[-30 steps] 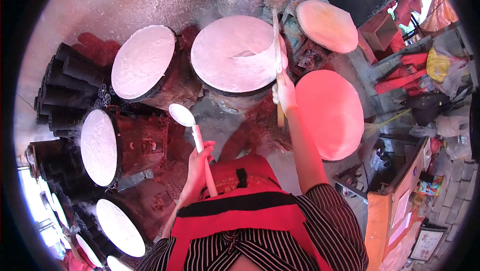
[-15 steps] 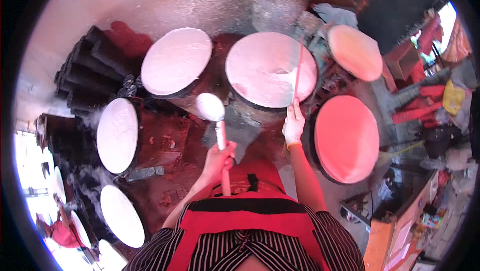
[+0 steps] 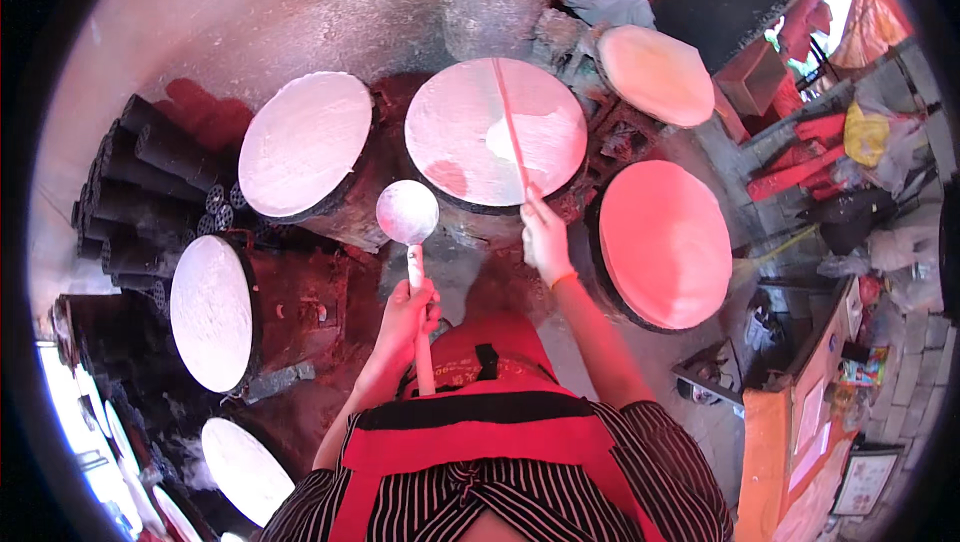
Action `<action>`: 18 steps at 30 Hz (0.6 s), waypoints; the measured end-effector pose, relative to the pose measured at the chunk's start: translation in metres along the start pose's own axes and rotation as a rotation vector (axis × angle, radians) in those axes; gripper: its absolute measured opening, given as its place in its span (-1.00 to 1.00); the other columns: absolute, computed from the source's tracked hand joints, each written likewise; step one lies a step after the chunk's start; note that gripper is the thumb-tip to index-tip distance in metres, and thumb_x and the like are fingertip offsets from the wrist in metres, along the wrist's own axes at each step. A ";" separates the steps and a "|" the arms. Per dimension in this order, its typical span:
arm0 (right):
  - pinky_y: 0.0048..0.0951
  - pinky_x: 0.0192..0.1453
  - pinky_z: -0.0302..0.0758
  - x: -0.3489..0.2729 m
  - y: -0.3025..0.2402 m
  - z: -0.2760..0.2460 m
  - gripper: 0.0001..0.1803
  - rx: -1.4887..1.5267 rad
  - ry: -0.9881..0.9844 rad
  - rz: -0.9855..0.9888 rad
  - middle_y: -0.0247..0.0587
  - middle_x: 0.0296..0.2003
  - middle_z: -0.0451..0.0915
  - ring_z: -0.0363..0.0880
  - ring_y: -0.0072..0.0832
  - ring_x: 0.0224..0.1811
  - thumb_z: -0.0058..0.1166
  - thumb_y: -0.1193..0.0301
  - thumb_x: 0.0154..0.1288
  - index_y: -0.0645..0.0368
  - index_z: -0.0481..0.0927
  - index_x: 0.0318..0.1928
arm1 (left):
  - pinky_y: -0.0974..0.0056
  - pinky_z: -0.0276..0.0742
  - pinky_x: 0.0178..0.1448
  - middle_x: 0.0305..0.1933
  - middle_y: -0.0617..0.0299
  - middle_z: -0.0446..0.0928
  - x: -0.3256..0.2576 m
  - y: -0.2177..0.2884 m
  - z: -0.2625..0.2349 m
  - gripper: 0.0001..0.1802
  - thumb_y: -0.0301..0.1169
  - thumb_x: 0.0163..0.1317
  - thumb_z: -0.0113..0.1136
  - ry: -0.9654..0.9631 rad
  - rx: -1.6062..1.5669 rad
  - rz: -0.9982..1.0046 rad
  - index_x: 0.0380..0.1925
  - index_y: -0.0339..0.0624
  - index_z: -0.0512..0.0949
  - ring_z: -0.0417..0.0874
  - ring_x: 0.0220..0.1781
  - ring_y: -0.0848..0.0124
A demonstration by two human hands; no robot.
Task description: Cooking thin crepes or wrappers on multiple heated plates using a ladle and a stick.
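My left hand (image 3: pixel 402 317) is closed around the handle of a ladle (image 3: pixel 408 212), its round whitish bowl raised above my apron. My right hand (image 3: pixel 545 239), in a white glove, grips a long thin stick (image 3: pixel 510 132). That stick lies across the middle round griddle (image 3: pixel 450 127), which is coated with a pale layer. A whiter patch shows beside the stick, and a darker round spot sits near the griddle's lower left. Whether the stick touches the layer, I cannot tell. To the right is a reddish-lit round griddle (image 3: pixel 665 247); to the left stands a white-topped one (image 3: pixel 305 145).
More round griddles stand at left, one (image 3: pixel 212 312) beside stacked black coal cylinders (image 3: pixel 150 162) and another (image 3: pixel 245 467) lower down. A pale disc (image 3: pixel 655 75) is at the upper right. An orange-edged cabinet (image 3: pixel 768 442) stands at the lower right.
The stick has swung leftward from the right side of the middle griddle to across its middle. A darker spot now shows at its lower left. The ladle stays in my left hand; the view has shifted.
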State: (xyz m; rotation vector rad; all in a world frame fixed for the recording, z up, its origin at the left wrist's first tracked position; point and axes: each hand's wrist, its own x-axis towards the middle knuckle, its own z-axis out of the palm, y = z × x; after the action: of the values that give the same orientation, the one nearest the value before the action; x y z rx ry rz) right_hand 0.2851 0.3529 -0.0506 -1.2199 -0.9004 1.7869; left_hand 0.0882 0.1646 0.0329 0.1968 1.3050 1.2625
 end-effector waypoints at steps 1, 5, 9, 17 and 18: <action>-0.58 -0.73 0.09 0.008 -0.011 -0.007 -0.56 -0.121 0.117 -0.002 -0.63 -0.68 0.20 0.14 -0.75 -0.77 0.08 0.24 0.44 -0.13 0.52 0.30 | 0.44 0.24 -0.59 -0.35 0.29 0.42 -0.001 0.002 -0.001 -0.83 -0.32 0.45 0.08 -0.031 0.004 -0.030 -0.16 -0.16 0.37 0.34 -0.59 0.58; -0.55 -0.76 0.03 0.018 -0.042 -0.029 -0.55 -0.124 0.257 -0.054 -0.62 -0.72 0.11 0.07 -0.72 -0.80 -0.02 0.17 0.49 -0.22 0.44 0.35 | 0.46 0.21 -0.60 -0.35 0.29 0.42 -0.001 0.006 -0.004 -0.84 -0.32 0.45 0.08 -0.008 0.059 -0.095 -0.22 -0.15 0.37 0.35 -0.58 0.59; -0.55 -0.75 0.03 -0.029 -0.024 -0.033 -0.53 -0.160 -0.094 0.043 -0.60 -0.72 0.18 0.11 -0.72 -0.79 0.01 0.22 0.48 -0.16 0.43 0.36 | 0.50 0.21 -0.59 -0.39 0.33 0.42 0.023 0.011 -0.004 -0.86 -0.33 0.43 0.08 -0.080 0.081 -0.107 -0.16 -0.14 0.41 0.35 -0.56 0.59; -0.63 -0.69 0.04 -0.068 0.031 -0.026 -0.53 -0.026 0.185 -0.082 -0.66 -0.67 0.18 0.09 -0.80 -0.75 0.03 0.29 0.48 -0.09 0.43 0.36 | 0.35 0.33 -0.59 -0.50 0.28 0.40 0.160 0.037 0.032 -0.88 -0.44 0.31 0.09 -0.067 0.285 0.052 -0.33 -0.17 0.35 0.41 -0.59 0.49; -0.61 -0.75 0.01 -0.069 0.037 -0.015 -0.53 0.029 0.204 -0.012 -0.64 -0.72 0.13 0.05 -0.78 -0.80 0.01 0.25 0.49 -0.22 0.41 0.38 | 0.35 0.33 -0.59 -0.50 0.28 0.40 0.172 0.033 0.040 -0.88 -0.44 0.31 0.09 -0.129 0.262 0.080 -0.33 -0.17 0.35 0.41 -0.59 0.49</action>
State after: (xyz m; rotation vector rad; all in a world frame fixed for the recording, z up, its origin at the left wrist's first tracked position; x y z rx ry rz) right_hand 0.3080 0.2766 -0.0595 -1.3473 -0.7600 1.6260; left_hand 0.0601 0.3294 -0.0323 0.5126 1.3584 1.1223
